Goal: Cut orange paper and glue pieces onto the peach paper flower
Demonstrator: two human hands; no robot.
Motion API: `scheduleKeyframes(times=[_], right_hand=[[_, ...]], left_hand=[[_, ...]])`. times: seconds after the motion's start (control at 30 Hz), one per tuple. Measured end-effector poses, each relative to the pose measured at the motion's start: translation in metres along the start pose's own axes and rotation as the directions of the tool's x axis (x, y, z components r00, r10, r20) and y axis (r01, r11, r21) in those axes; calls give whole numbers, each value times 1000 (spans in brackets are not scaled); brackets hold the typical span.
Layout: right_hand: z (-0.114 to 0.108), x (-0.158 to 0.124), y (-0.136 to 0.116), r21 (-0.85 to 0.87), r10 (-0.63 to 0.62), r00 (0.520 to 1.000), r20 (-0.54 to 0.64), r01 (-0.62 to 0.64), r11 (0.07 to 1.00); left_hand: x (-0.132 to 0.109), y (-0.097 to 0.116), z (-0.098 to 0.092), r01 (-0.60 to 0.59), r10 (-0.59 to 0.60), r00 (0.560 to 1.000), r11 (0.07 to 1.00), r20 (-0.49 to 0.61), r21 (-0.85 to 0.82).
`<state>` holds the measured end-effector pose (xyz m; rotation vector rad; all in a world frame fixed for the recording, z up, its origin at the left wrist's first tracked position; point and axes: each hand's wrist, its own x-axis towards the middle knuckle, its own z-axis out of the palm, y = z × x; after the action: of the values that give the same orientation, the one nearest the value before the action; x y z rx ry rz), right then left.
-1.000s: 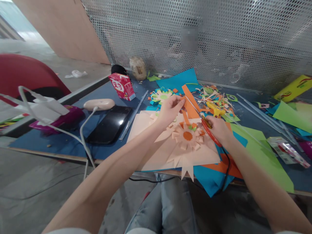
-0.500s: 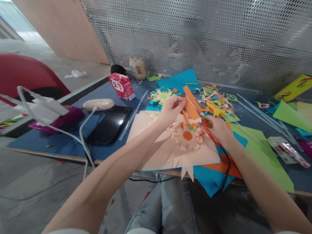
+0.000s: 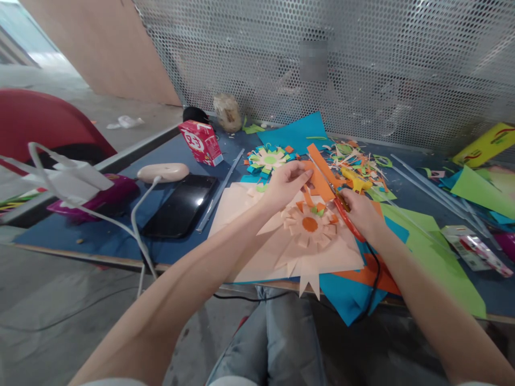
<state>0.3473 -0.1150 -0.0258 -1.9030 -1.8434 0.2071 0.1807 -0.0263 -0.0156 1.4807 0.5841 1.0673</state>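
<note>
My left hand pinches an orange paper piece above the peach sheets. In my right hand are red-handled scissors, their blades lying along the orange paper. Just below the hands, a peach paper flower with an orange centre rests on the peach sheets. Behind my left hand is a blue and green paper flower. A yellow glue gun lies beyond my right hand, by a pile of paper scraps.
To the left are a black phone, a white device with a cable and a red box. Green paper and clear glue sticks lie on the right. A perforated metal screen stands behind the table.
My left hand and the orange paper have shifted slightly right. The scissors' blades now reach along the paper from a slightly different position, with my right hand almost where it was.
</note>
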Motion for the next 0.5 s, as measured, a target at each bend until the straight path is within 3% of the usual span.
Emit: scheduleKeyframes(times=[0.37,0.5], right_hand=[[-2,0,-2,5,11,1000,1,-11,1000],[-2,0,1,-39,10,998,-54,-12,999]], left_hand=[[3,-6,-2,18,-18,1000,1000,1,13],[9,-9,-10,11,-2,997,993,-81,118]])
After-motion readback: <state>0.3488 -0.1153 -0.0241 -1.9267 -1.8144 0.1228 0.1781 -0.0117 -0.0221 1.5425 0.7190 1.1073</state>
